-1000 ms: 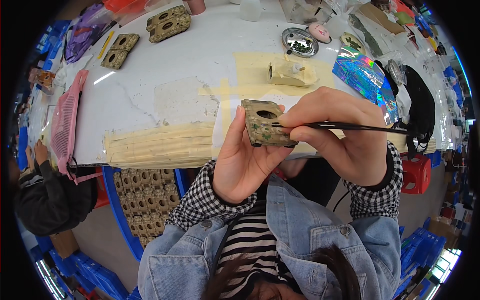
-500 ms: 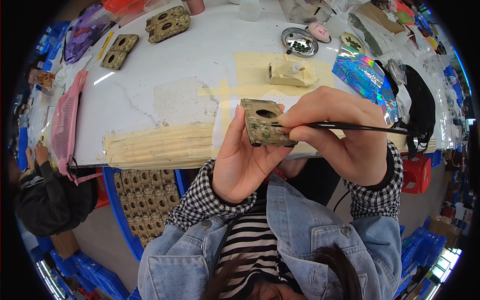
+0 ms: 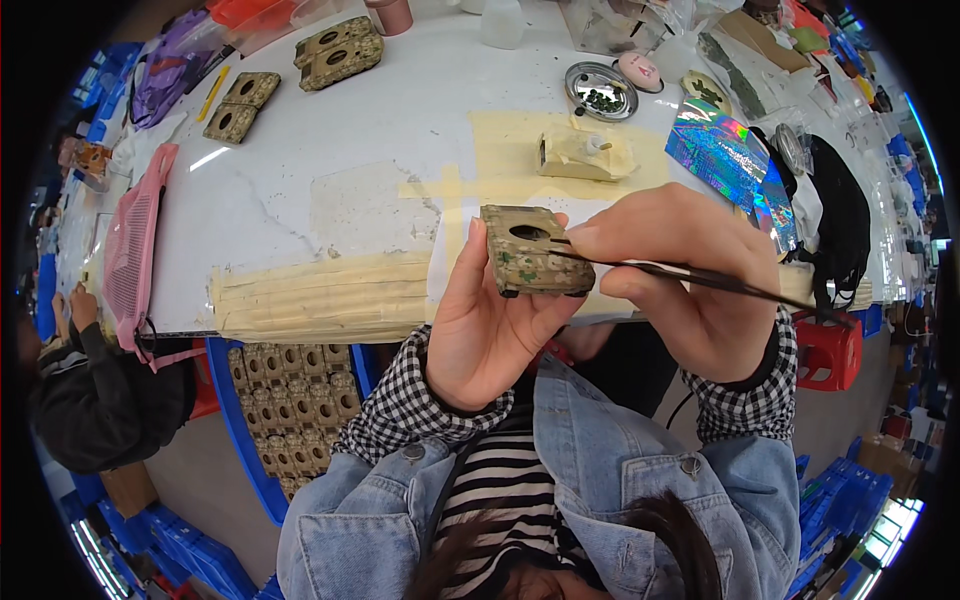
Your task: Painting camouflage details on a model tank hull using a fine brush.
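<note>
My left hand [image 3: 478,340] is closed around a small camouflage-painted tank hull [image 3: 525,266], gripping its sides between thumb and fingers. A round dark hole opens in the hull's upper face, and green patches mark the side toward me. Black tweezers [image 3: 735,284] are pinched in my right hand [image 3: 700,265], slanting down to the right. Their tips reach the hull near the hole's right edge; whether they touch it or carry anything is too small to tell. Beyond my hands, a tape-wrapped block [image 3: 580,155] with a small white piece on top stands on the table.
At the back right, a round metal dish [image 3: 601,92] holds small dark green bits, beside a pink oval object [image 3: 638,71] and a shiny holographic sheet [image 3: 712,150]. More camouflage hulls [image 3: 340,52] stand far left. A blue crate [image 3: 237,425] of hulls is below the table edge.
The hull has tipped slightly in my left hand, showing its green-patched side differently. My right fingers have shifted on the tweezers, which now slant more steeply, their tips still by the hole.
</note>
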### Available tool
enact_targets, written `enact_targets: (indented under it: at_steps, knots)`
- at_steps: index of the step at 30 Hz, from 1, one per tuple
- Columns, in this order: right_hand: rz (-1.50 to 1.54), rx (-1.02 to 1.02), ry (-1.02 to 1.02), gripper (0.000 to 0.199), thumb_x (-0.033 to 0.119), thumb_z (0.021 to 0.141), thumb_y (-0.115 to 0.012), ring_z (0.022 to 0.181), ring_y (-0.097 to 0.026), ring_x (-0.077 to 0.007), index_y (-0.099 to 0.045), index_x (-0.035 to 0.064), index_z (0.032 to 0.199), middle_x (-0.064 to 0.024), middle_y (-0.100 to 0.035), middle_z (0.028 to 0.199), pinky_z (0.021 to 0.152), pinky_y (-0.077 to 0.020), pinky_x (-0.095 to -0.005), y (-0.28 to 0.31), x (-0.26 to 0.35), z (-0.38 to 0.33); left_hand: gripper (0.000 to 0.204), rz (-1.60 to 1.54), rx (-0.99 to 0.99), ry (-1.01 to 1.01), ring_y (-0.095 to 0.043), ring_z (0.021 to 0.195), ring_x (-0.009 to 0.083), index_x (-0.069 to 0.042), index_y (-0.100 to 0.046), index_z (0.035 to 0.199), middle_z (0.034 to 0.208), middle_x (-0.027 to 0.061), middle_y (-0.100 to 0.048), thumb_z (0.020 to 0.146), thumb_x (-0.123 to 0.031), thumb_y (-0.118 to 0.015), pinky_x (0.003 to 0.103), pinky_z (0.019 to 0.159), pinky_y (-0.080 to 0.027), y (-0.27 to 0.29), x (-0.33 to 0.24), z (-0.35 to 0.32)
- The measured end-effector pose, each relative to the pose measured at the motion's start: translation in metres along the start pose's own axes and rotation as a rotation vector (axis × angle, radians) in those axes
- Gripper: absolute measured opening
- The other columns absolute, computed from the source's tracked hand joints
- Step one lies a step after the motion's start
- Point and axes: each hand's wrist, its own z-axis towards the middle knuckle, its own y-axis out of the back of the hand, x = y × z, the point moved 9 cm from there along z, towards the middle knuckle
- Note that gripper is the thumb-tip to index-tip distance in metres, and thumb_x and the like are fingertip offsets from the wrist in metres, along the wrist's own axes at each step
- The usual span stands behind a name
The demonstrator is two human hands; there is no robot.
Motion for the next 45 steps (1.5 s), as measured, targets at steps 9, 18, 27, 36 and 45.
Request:
enact_targets:
  at_steps: [9, 18, 27, 36, 45]
  knots:
    - [-0.237, -0.053, 0.194, 0.027, 0.013, 0.074, -0.071, 0.083, -0.067, -0.0276, -0.065, 0.0003, 0.097, -0.0158, -0.066, 0.094, 0.07, -0.0554, -0.034, -0.013, 0.022, -0.024, 0.054, 0.193, -0.037, -0.085, -0.051, 0.119, 0.025, -0.004, -0.032, 0.137, 0.131, 0.0135, -0.047, 0.1, -0.044, -0.026, 0.039, 0.096, -0.05, -0.007, -0.002, -0.001]
    - [-0.271, -0.078, 0.219, 0.028, 0.013, 0.071, -0.07, 0.079, -0.066, -0.0261, -0.065, -0.0005, 0.095, -0.0149, -0.065, 0.09, 0.071, -0.0566, -0.0347, -0.014, 0.025, -0.027, 0.054, 0.219, -0.036, -0.076, -0.05, 0.119, 0.0229, -0.005, -0.032, 0.136, 0.131, 0.0115, -0.047, 0.1, -0.044, -0.025, 0.037, 0.095, -0.051, -0.007, -0.001, -0.002]
    - [-0.278, -0.067, 0.221, 0.029, 0.014, 0.07, -0.069, 0.08, -0.067, -0.0259, -0.065, -0.0005, 0.095, -0.0146, -0.065, 0.089, 0.071, -0.0569, -0.0353, -0.016, 0.025, -0.026, 0.054, 0.251, -0.06, -0.077, -0.051, 0.118, 0.0225, -0.005, -0.032, 0.136, 0.13, 0.0115, -0.047, 0.1, -0.044, -0.025, 0.037, 0.095, -0.051, -0.007, -0.002, -0.002]
    - [-0.27, -0.059, 0.218, 0.029, 0.014, 0.07, -0.07, 0.08, -0.067, -0.026, -0.065, -0.0006, 0.095, -0.0147, -0.066, 0.09, 0.071, -0.0568, -0.0353, -0.016, 0.025, -0.025, 0.054, 0.221, -0.039, -0.077, -0.051, 0.118, 0.0228, -0.005, -0.032, 0.136, 0.13, 0.0118, -0.047, 0.1, -0.044, -0.025, 0.037, 0.094, -0.051, -0.006, -0.002, -0.003]
    - [-0.261, -0.071, 0.23, 0.029, 0.014, 0.071, -0.071, 0.079, -0.067, -0.0257, -0.065, -0.0007, 0.095, -0.0147, -0.066, 0.089, 0.07, -0.0567, -0.0352, -0.016, 0.025, -0.026, 0.055, 0.215, -0.041, -0.069, -0.051, 0.118, 0.0229, -0.004, -0.032, 0.136, 0.13, 0.013, -0.047, 0.1, -0.044, -0.024, 0.037, 0.095, -0.051, -0.007, -0.002, -0.003]
